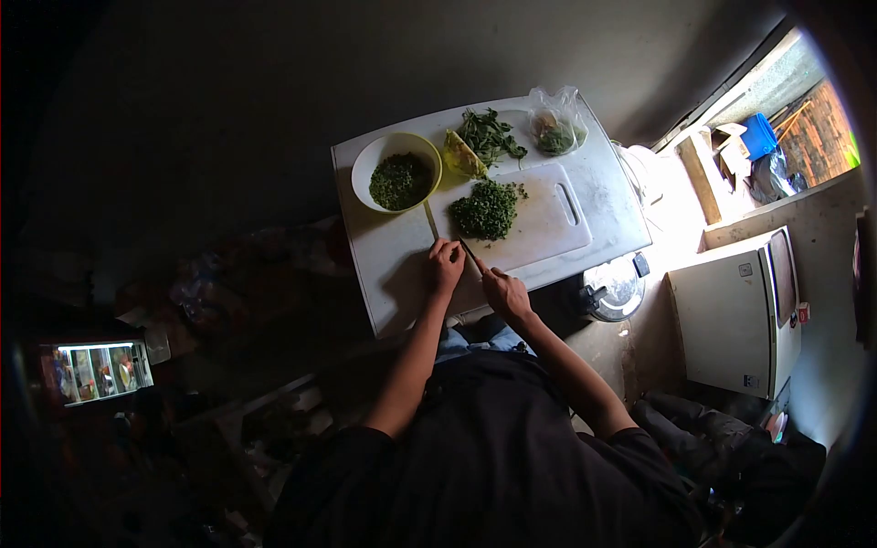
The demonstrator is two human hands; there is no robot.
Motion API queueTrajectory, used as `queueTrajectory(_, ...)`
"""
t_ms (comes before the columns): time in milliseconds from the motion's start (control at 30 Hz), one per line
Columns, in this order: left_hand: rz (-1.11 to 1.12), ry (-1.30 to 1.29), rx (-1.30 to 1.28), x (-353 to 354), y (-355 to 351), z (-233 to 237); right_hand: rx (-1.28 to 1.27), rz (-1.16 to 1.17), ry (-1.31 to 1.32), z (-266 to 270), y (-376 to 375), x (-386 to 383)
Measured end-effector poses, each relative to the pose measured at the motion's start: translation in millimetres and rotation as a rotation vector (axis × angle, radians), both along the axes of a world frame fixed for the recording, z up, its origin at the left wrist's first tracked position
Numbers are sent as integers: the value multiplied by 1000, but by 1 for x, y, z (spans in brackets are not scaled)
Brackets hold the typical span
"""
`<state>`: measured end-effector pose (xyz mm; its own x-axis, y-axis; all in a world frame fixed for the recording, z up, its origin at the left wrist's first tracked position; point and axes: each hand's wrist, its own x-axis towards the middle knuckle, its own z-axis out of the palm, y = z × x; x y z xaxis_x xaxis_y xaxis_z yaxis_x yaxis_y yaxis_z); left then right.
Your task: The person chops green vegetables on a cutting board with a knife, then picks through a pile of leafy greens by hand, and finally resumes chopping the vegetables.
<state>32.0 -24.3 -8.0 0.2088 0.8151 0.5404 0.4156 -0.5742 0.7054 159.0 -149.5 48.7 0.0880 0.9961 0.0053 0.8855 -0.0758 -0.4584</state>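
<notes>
My right hand [505, 294] is wrapped round the handle of a knife [470, 253], whose dark blade points up and left at the near left corner of a white cutting board [548, 242]. Close to the blade tip, my left hand [446, 263] has its fingers curled together; whatever they pinch, if anything, is too small to make out. A heap of chopped green herbs [485, 210] lies on the board's left half, with small bits scattered round it. Left of the board stands a bowl [358, 183], pale inside and yellow-green outside, with more chopped greens [400, 181] in it.
Leafy sprigs [491, 137] and a yellowish wedge-shaped piece [464, 155] lie beyond the board. A clear plastic bag [559, 123] with greens sits at the table's [621, 205] far right. A lidded pot [614, 288] stands below its right edge, near a white fridge [726, 315].
</notes>
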Motion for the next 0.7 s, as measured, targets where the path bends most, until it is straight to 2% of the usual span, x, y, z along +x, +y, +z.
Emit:
queueTrajectory(233, -29, -46, 9, 1, 3, -4, -30, 0, -11, -5, -9, 7)
queueTrajectory(367, -27, 10, 21, -1, -1, 2, 23, -10, -5, -2, 0, 2)
queueTrajectory(600, -1, 80, 78, -3, -2, 10, -71, 6, -32, 4, -7, 17)
queueTrajectory(700, 23, 81, 8, -4, -4, 10, -47, -14, 1, 5, -5, 16)
